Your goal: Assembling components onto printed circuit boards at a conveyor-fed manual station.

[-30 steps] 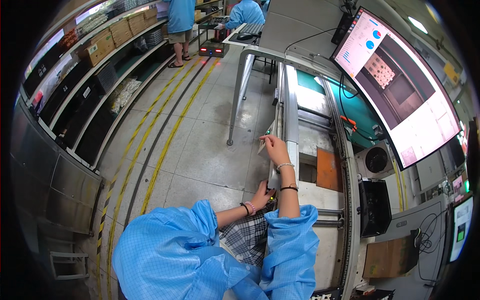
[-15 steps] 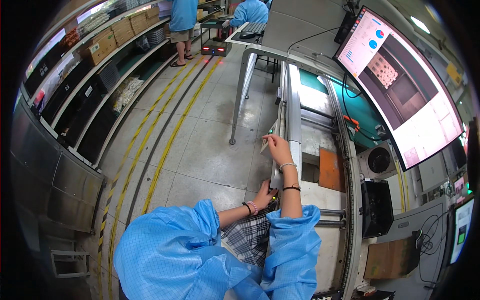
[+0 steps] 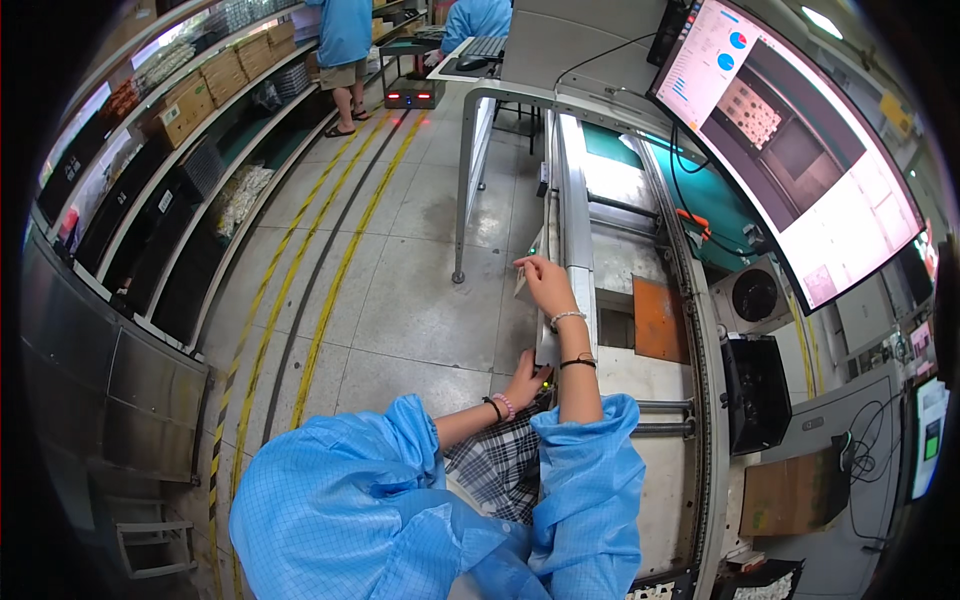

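Note:
Along the left side of a conveyor rail (image 3: 578,215), my right hand (image 3: 547,287) reaches forward with its fingers bent together. Beside its fingertips is a pale grey panel (image 3: 522,287), with a small green light just beyond. Whatever those fingers grip is too small to make out. Lower down and closer to me, my left hand (image 3: 524,381) has its fingers closed at a small dark part on the same side, near a yellow light (image 3: 547,384). My right forearm and the rail's side partly hide that spot.
To the right are the conveyor bed with an orange plate (image 3: 660,318), a large tilted monitor (image 3: 790,150) and a cardboard box (image 3: 792,495). A metal frame leg (image 3: 462,200) stands ahead. Stocked shelves (image 3: 215,190) line the left. Two people in blue and a low wheeled cart (image 3: 412,93) are farther off.
The view has shifted slightly, so the monitor and rail sit a little further left. Both hands stay at nearly the same places along the rail, with little change in their fingers.

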Tool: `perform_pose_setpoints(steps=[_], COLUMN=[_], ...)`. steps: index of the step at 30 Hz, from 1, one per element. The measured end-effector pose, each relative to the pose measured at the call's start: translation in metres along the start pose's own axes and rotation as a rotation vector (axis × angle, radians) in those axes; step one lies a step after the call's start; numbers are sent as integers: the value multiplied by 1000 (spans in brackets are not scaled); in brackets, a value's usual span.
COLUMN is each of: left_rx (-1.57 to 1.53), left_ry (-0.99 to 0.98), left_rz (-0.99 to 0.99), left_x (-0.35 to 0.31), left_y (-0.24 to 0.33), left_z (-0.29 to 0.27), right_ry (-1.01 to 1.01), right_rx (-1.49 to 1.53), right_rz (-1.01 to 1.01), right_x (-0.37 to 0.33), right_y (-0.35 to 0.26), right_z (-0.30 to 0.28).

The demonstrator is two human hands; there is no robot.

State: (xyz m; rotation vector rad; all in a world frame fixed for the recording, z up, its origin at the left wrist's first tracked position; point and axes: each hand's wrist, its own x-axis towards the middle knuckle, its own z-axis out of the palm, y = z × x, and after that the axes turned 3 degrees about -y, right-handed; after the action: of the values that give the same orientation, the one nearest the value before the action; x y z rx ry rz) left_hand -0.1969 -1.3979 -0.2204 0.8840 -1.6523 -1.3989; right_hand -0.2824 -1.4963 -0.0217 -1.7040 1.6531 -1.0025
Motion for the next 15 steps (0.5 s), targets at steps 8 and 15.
perform_pose_setpoints(steps=[8, 15], left_rx=[-28, 42], left_ry=[-14, -10], left_rz=[1, 39], left_x=[2, 1], left_y=[-4, -2], left_z=[-1, -2], right_ry=[35, -8], right_rx=[32, 12], right_rz=[-44, -3], right_x=[-1, -2], right_y=[-1, -3], right_z=[1, -1])
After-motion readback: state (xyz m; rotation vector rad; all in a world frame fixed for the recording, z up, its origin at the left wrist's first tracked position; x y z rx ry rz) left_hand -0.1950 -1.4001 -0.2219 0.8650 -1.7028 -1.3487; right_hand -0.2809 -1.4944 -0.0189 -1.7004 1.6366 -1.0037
